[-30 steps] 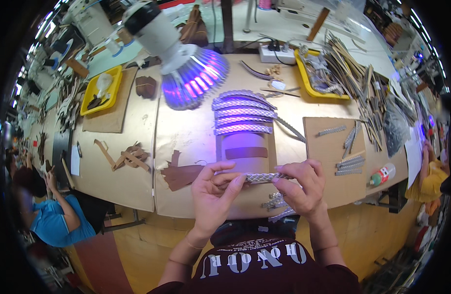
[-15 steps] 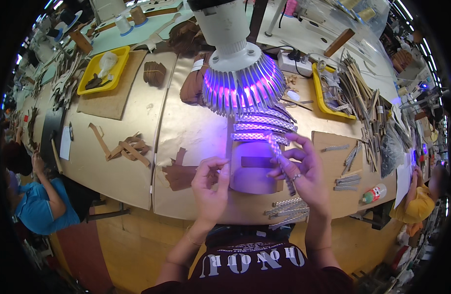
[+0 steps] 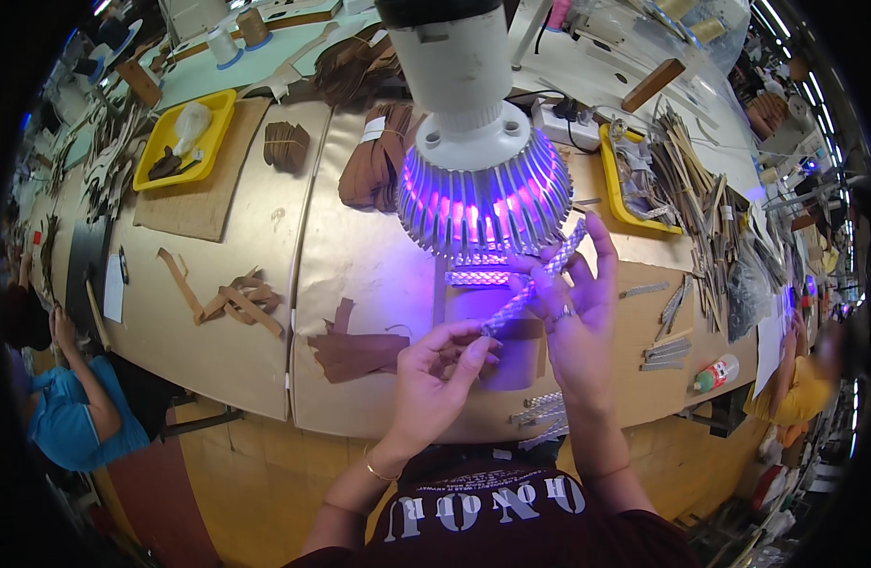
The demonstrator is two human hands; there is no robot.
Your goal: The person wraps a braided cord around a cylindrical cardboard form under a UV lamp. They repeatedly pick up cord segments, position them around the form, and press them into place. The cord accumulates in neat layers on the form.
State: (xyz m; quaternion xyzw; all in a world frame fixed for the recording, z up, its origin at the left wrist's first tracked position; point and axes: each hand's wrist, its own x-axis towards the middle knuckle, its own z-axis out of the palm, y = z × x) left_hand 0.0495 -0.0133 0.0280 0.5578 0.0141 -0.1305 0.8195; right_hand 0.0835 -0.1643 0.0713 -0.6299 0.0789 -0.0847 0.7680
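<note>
My right hand [image 3: 581, 346], with a ring on one finger, grips a pale braided strap [image 3: 516, 305] that slants from upper right to lower left. At its lower end, the curled fingers of my left hand [image 3: 433, 383] close on the tip. Both hands are just below a finned lamp [image 3: 483, 194] glowing purple. More braided straps [image 3: 478, 278] lie in a row under the lamp, partly hidden by it. Beneath the held strap is a rounded brown piece [image 3: 506, 374] in purple light. Several loose braided straps [image 3: 539, 413] lie at the table's near edge.
Brown strips [image 3: 360, 354] lie left of my hands, with a tangle of tan strips [image 3: 241, 305] farther left. Yellow trays [image 3: 218, 142] stand on both sides. A cardboard sheet [image 3: 634, 379] and a small bottle [image 3: 715, 373] are at right. Co-workers sit at either side.
My left hand has moved right to the strap's lower end. My right hand has risen slightly, and the strap now slants the other way. The view has shifted a little.
</note>
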